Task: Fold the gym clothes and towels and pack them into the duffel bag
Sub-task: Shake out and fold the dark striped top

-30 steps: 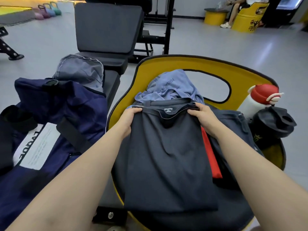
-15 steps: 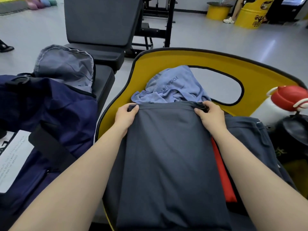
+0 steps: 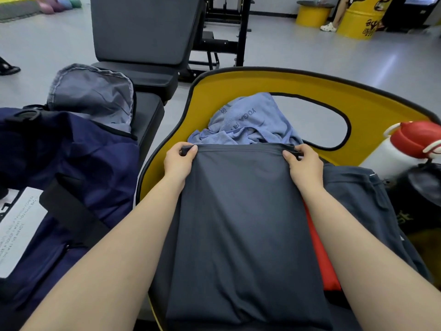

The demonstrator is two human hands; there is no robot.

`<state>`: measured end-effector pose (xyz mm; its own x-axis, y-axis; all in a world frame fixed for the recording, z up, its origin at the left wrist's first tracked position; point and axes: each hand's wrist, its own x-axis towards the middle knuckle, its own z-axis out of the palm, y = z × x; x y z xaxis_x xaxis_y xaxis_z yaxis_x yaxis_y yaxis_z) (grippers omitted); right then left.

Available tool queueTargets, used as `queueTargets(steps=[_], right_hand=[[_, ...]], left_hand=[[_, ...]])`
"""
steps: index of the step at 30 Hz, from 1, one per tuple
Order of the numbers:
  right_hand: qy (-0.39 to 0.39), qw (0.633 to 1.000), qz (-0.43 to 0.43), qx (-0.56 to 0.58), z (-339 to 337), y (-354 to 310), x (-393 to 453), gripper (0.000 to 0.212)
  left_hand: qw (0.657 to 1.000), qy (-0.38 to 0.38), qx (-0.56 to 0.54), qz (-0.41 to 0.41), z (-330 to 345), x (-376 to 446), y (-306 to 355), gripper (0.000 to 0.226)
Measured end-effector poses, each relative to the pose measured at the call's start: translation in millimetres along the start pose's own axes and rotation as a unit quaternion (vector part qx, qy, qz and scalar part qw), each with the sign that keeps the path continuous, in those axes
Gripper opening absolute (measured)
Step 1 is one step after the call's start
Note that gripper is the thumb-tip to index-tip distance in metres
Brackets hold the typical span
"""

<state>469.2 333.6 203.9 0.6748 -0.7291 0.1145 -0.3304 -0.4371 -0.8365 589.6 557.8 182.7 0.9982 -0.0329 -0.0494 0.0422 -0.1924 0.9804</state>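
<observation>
Shirt [image 3: 241,223] lengthwise, far hem pinched, both hands

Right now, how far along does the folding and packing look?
Early, it seems. In hand: the left hand and right hand pinch the far corners of a dark grey garment, doubled over but not finished. Left: the blue towel lies crumpled, another dark garment and something red lie unfolded. Nothing can be seen packed in the navy duffel bag.
</observation>
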Motion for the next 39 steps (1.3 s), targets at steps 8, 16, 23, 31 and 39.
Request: queueTargets(steps=[8, 16, 23, 31, 39], right_hand=[[0.004, 0.999, 0.041, -0.001, 3.3, 6.2, -1.9, 0.046], [0.03, 0.992, 0.095, 0.077, -1.7, -2.1, -0.9, 0.025], [0.051, 0.981, 0.102, 0.159, -12.1, -16.2, -9.5, 0.027], [0.032, 0.967, 0.068, 0.245, -45.3, -40.8, -47.6, 0.023], [0.023, 0.967, -0.017, 0.253, -96.3, -63.3, -109.9, 0.016]], left_hand=[[0.987, -0.088, 0.01, -0.132, -11.5, 7.5, -17.4, 0.06], [0.963, -0.16, -0.091, -0.196, -17.6, -1.9, -0.4, 0.04], [0.97, -0.134, -0.133, -0.154, -29.7, -19.2, 17.5, 0.005], [0.967, -0.145, -0.181, -0.109, -59.2, -62.4, 52.1, 0.008], [0.978, -0.121, -0.17, 0.007, -96.5, -129.9, 86.7, 0.02]])
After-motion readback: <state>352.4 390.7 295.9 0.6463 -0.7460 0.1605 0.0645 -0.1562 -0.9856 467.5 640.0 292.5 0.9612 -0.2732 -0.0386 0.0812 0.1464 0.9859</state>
